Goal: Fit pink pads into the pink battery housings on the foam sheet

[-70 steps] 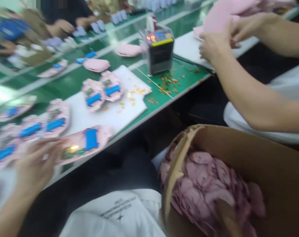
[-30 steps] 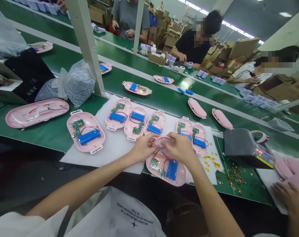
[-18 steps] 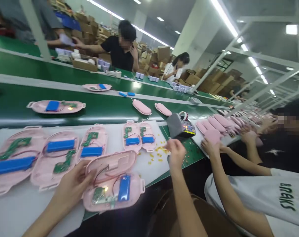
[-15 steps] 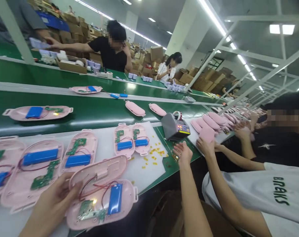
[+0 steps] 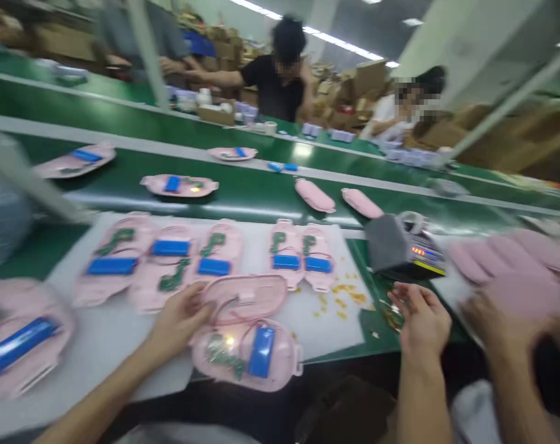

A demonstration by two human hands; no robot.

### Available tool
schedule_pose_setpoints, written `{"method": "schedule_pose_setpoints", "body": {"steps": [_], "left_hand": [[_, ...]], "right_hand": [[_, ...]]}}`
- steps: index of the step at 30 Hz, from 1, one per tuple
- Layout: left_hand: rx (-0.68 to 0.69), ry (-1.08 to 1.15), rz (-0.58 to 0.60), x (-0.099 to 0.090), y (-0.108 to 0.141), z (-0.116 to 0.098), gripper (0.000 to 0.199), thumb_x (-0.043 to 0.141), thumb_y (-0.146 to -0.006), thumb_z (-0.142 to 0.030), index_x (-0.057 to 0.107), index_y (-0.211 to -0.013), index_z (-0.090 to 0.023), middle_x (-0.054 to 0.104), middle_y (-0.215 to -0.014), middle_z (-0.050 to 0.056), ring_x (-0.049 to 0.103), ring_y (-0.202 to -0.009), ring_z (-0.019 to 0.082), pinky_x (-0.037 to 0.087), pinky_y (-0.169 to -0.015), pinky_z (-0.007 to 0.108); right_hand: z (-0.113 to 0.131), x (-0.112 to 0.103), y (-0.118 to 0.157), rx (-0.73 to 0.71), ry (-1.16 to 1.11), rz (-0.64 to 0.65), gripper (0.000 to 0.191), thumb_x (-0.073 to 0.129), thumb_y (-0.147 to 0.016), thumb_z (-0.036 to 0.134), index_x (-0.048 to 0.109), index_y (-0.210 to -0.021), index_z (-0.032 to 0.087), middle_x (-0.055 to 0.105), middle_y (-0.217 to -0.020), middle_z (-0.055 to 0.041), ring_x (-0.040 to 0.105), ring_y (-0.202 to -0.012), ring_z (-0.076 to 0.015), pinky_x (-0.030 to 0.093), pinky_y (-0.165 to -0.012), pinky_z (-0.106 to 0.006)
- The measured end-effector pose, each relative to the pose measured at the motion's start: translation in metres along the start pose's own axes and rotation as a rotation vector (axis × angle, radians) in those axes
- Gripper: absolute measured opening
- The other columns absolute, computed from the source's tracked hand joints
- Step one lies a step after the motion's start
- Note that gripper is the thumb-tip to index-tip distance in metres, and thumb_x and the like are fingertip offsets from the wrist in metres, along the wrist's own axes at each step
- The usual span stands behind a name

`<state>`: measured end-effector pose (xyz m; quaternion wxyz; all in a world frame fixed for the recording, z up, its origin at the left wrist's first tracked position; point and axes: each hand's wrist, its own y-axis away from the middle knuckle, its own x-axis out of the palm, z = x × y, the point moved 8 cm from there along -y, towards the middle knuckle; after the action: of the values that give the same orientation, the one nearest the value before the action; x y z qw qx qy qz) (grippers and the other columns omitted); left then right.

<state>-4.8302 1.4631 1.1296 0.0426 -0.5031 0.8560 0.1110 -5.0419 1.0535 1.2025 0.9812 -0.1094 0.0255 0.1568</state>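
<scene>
My left hand is closed on a pink plastic shell half, which it holds tilted at the near edge of the bench. Wires run from this half into a matching pink half below it. That lower half carries a blue battery pack and a green circuit board with a lit spot. My right hand is raised in front of the grey tape dispenser, its fingers bent and drawn together. Whatever sits between those fingertips is too blurred to name.
Several open pink shells with batteries and boards lie on white sheeting. Small yellow tape pieces are scattered to their right. More shells rest on the green belt. A co-worker's hand works near stacked pink shells at right.
The view has swung left, so things appear further right. My right hand's fingers have gone from spread to drawn together. My left hand keeps its hold on the pink shell half.
</scene>
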Motion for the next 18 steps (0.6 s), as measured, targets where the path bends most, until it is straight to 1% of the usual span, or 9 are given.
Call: {"method": "schedule_pose_setpoints", "body": {"steps": [1, 4, 5, 6, 8, 10, 12, 15, 18], "left_hand": [[-0.027, 0.088, 0.046, 0.005, -0.001, -0.002, 0.039, 0.071, -0.073, -0.046, 0.069, -0.096, -0.016, 0.075, -0.083, 0.008, 0.072, -0.075, 0.026, 0.060, -0.062, 0.031], [-0.082, 0.290, 0.108, 0.011, -0.003, 0.001, 0.042, 0.070, -0.074, -0.042, 0.069, -0.105, -0.014, 0.075, -0.091, 0.008, 0.072, -0.085, 0.026, 0.060, -0.073, 0.032], [-0.091, 0.332, 0.120, 0.012, -0.002, 0.003, 0.041, 0.070, -0.074, -0.039, 0.069, -0.106, -0.013, 0.075, -0.091, 0.008, 0.072, -0.085, 0.025, 0.060, -0.074, 0.031], [-0.096, 0.367, 0.130, 0.013, 0.000, 0.005, 0.040, 0.069, -0.075, -0.037, 0.069, -0.108, -0.013, 0.075, -0.090, 0.007, 0.072, -0.083, 0.024, 0.059, -0.073, 0.030], [-0.089, 0.424, 0.148, 0.015, 0.003, 0.007, 0.038, 0.066, -0.074, -0.030, 0.069, -0.108, -0.013, 0.074, -0.088, 0.006, 0.071, -0.080, 0.022, 0.058, -0.069, 0.028], [-0.065, 0.476, 0.150, 0.016, 0.005, 0.006, 0.035, 0.063, -0.073, -0.024, 0.071, -0.105, -0.013, 0.072, -0.084, 0.004, 0.069, -0.076, 0.019, 0.056, -0.066, 0.025], [-0.033, 0.511, 0.142, 0.015, 0.005, 0.005, 0.032, 0.059, -0.071, -0.020, 0.072, -0.100, -0.013, 0.070, -0.079, 0.002, 0.067, -0.071, 0.016, 0.053, -0.063, 0.022], [-0.022, 0.517, 0.136, 0.014, 0.005, 0.008, 0.031, 0.057, -0.072, -0.019, 0.071, -0.098, -0.012, 0.065, -0.071, 0.001, 0.062, -0.063, 0.014, 0.048, -0.055, 0.019], [-0.020, 0.493, 0.141, 0.015, 0.006, 0.012, 0.030, 0.055, -0.075, -0.019, 0.069, -0.100, -0.013, 0.063, -0.070, 0.001, 0.060, -0.062, 0.014, 0.049, -0.057, 0.021]], "right_hand": [[0.017, 0.031, 0.023, -0.073, 0.036, 0.137, 0.027, 0.073, -0.074, 0.043, 0.060, -0.075, 0.019, 0.068, -0.079, -0.0034, 0.065, -0.073, -0.0163, 0.057, -0.068, -0.031], [0.073, 0.153, 0.114, -0.406, 0.199, 0.819, 0.018, 0.063, -0.088, 0.036, 0.067, -0.079, 0.021, 0.068, -0.106, -0.0075, 0.064, -0.102, -0.0224, 0.052, -0.091, -0.040], [0.084, 0.187, 0.145, -0.505, 0.245, 1.014, 0.018, 0.060, -0.091, 0.034, 0.067, -0.080, 0.021, 0.066, -0.113, -0.0073, 0.061, -0.108, -0.0229, 0.050, -0.095, -0.041], [0.091, 0.215, 0.170, -0.591, 0.290, 1.167, 0.019, 0.057, -0.093, 0.031, 0.067, -0.081, 0.021, 0.064, -0.118, -0.0070, 0.059, -0.111, -0.0229, 0.048, -0.097, -0.042], [0.088, 0.252, 0.202, -0.707, 0.396, 1.370, 0.019, 0.053, -0.095, 0.027, 0.065, -0.082, 0.020, 0.062, -0.123, -0.0069, 0.057, -0.113, -0.0225, 0.048, -0.096, -0.040], [0.078, 0.269, 0.213, -0.781, 0.499, 1.455, 0.019, 0.051, -0.095, 0.023, 0.064, -0.083, 0.020, 0.061, -0.124, -0.0075, 0.056, -0.113, -0.0222, 0.049, -0.094, -0.039], [0.071, 0.273, 0.216, -0.843, 0.570, 1.472, 0.020, 0.049, -0.096, 0.023, 0.064, -0.083, 0.020, 0.061, -0.122, -0.0078, 0.056, -0.113, -0.0221, 0.050, -0.092, -0.038], [0.071, 0.272, 0.221, -0.964, 0.643, 1.431, 0.021, 0.048, -0.096, 0.022, 0.064, -0.082, 0.020, 0.061, -0.120, -0.0077, 0.055, -0.110, -0.0224, 0.050, -0.089, -0.038], [0.075, 0.272, 0.234, -1.110, 0.729, 1.365, 0.021, 0.049, -0.092, 0.017, 0.063, -0.077, 0.019, 0.063, -0.116, -0.0077, 0.056, -0.106, -0.0237, 0.049, -0.085, -0.038]]}}
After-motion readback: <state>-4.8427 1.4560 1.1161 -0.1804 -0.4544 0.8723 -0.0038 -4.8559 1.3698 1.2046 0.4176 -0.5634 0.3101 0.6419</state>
